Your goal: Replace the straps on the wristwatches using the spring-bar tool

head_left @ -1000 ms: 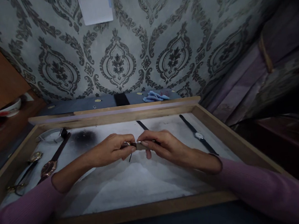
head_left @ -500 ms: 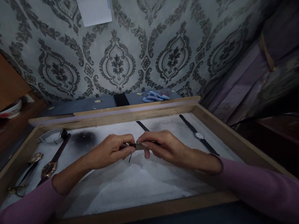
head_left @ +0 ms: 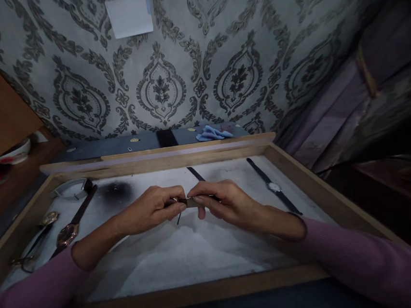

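Close together above the white-lined wooden tray (head_left: 190,298), both hands are closed on one small wristwatch (head_left: 192,202) with a brown strap. My left hand (head_left: 150,208) pinches its left part, where a bit of gold-coloured metal shows by the thumb. On the other end, my right hand (head_left: 228,201) grips the strap between thumb and fingers. Fingers cover most of the watch, so its dial cannot be made out. Behind the hands lies a dark strap (head_left: 195,174), partly hidden by them. A thin dark tip (head_left: 179,218) shows just below the left fingertips.
Left in the tray are a rose-gold watch (head_left: 67,234), a smaller gold watch (head_left: 50,218) and a grey-strapped watch (head_left: 71,189). A white-dialled watch (head_left: 274,186) lies at the right. Beyond the back rim sits a blue cloth (head_left: 213,133). Patterned wall rises behind.
Both hands keep almost the same place and hold on the watch. The view has shifted very slightly; nothing else visibly moved.
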`<move>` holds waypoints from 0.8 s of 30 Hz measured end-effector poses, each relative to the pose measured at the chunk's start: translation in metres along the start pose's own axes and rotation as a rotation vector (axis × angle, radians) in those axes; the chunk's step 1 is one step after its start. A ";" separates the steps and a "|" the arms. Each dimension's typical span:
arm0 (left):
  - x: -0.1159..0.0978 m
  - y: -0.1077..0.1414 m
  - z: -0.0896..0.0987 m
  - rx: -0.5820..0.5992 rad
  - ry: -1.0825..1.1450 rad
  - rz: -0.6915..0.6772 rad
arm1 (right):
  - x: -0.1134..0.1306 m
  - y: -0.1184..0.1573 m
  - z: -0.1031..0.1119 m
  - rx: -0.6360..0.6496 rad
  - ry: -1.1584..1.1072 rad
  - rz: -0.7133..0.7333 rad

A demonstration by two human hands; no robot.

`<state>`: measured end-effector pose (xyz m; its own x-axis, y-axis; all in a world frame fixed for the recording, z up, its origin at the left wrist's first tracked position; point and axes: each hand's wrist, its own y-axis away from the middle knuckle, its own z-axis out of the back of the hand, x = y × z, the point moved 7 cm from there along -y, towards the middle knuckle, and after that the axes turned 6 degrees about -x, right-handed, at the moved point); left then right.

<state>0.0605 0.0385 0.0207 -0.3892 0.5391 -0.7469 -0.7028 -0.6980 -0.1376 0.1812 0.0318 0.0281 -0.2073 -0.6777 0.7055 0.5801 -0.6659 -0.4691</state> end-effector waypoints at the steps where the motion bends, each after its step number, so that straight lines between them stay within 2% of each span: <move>1: -0.001 0.000 0.000 0.000 -0.008 -0.005 | 0.000 0.000 0.000 -0.001 0.001 0.007; 16: -0.001 0.000 -0.001 0.006 -0.038 0.016 | 0.007 -0.001 0.001 0.009 0.006 0.021; 24: 0.001 0.002 -0.003 0.005 0.056 0.036 | 0.008 0.000 0.003 -0.006 0.012 0.068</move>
<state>0.0609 0.0361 0.0181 -0.3803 0.4867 -0.7865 -0.6920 -0.7139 -0.1072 0.1815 0.0276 0.0352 -0.1771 -0.7251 0.6654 0.5884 -0.6200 -0.5190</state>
